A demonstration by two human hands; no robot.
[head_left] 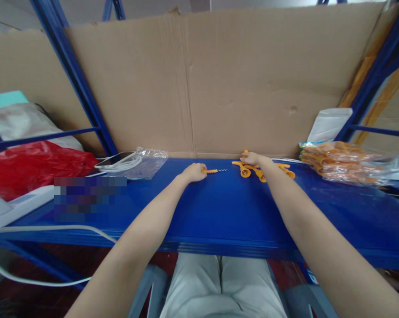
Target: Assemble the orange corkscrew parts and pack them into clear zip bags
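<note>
While the orange twisty piece [212,171] sits over the middle of the blue shelf [212,207], the left hand [195,172] has its fingers closed around one end (wiry squiggly tip [222,170] pointing right, btw). The right hand [252,158] is at some orange cupped parts [245,172] nearby, fingers curled, can't tell if they're gripping. Farther right there's a bagged orange bunch [345,161].

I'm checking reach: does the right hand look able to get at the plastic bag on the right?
Probably yes: between the right hand and the plastic bag there seem to be only low orange pieces and a white cable.
</note>
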